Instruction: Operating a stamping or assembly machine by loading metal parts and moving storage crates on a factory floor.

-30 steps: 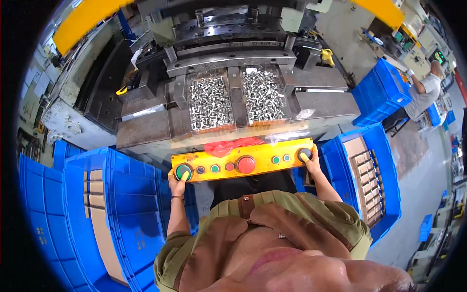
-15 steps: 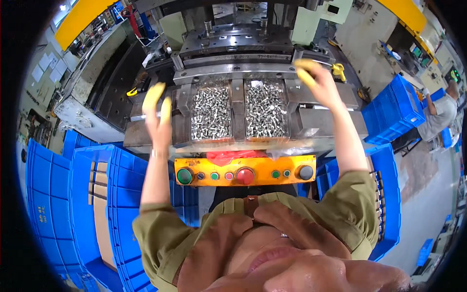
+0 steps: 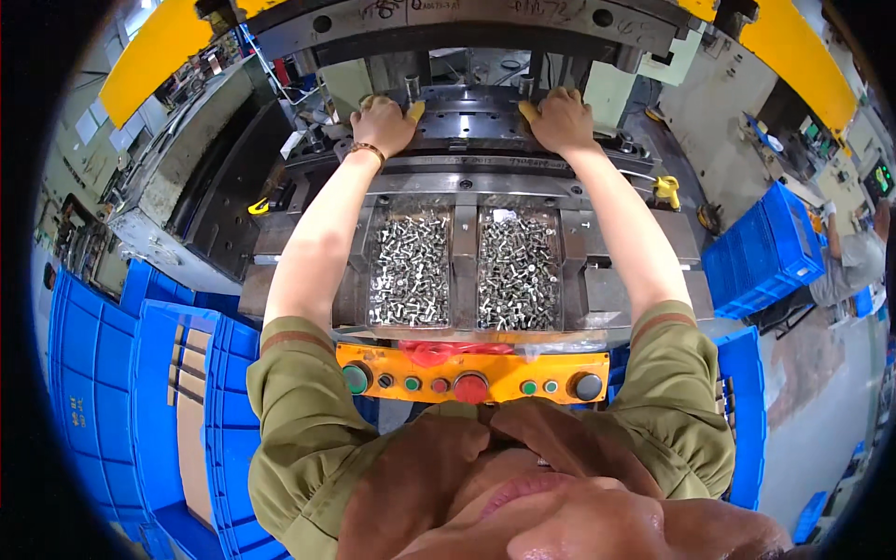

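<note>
Fingers (image 3: 571,97) half-curled, thumbs (image 3: 416,111) spread inward, the left hand (image 3: 385,125) and right hand (image 3: 562,121) flanked the steel die (image 3: 469,127) beyond the bolt trays (image 3: 411,326); any grip couldn't be told. It seemed heavy, rigid, possibly slick, best held at its ends.

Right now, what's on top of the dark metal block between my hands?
Two short upright posts stand toward the far side of the dark metal block. Your left hand and right hand cover parts of it; anything beneath them is hidden.
</note>
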The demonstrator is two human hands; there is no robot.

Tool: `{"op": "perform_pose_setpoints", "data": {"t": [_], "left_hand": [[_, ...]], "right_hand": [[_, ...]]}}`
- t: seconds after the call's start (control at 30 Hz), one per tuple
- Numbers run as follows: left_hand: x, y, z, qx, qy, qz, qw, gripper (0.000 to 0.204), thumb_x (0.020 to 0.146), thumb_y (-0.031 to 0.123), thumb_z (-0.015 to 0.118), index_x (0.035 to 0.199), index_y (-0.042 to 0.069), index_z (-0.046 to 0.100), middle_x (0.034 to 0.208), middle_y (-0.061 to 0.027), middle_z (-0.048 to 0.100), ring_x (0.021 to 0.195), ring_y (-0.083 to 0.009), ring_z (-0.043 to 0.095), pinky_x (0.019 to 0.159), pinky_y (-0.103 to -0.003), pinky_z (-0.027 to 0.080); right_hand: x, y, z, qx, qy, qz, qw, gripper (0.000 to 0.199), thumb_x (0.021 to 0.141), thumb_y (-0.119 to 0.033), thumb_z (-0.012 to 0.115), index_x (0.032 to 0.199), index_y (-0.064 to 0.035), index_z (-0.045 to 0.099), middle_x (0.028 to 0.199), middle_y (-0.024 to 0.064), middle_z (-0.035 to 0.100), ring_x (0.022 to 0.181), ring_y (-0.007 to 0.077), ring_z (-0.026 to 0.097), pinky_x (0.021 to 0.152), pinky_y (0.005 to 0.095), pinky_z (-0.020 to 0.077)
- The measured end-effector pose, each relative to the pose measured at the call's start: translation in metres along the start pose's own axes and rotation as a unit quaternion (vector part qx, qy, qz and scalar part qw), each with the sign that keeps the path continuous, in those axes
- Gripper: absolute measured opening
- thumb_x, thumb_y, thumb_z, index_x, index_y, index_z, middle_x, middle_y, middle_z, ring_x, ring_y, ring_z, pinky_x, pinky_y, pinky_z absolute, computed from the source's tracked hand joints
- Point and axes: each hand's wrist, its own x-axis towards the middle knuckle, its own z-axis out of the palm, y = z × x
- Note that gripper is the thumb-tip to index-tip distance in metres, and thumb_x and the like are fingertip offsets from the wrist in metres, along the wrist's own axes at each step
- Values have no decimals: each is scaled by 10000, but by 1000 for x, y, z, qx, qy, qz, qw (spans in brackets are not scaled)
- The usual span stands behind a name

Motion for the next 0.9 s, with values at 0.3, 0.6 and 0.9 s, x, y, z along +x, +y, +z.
{"op": "perform_pose_setpoints", "data": {"t": [0.3, 0.6, 0.9], "left_hand": [[-54, 1, -38, -864, 153, -14, 479, 225, 910, 161, 600, 1068, 2, 620, 1104, -134, 643, 931, -244, 632, 889, -422, 483], [-198, 38, -93, -928, -23, 44, 370, 212, 891, 27, 574, 1102, 9, 571, 1178, -185, 604, 1087, -280, 602, 988, -427, 470], [-276, 57, -69, -729, 254, 224, 595, 131, 893, -51, 513, 955, 65, 519, 1213, -194, 568, 1092, -332, 584, 968, -457, 480]], "right_hand": [[-42, 5, -42, 586, 183, 95, 783, 279, 856, -146, 667, 1073, 28, 660, 1004, 99, 691, 838, 190, 649, 733, 269, 498], [-153, -8, -59, 682, 303, 115, 655, 309, 860, 31, 606, 1168, 20, 621, 1019, 85, 685, 874, 143, 637, 755, 219, 491], [-260, -37, -65, 810, 65, 185, 552, 225, 940, -66, 543, 1149, 11, 579, 880, 68, 652, 746, 95, 573, 677, 199, 456]]}}
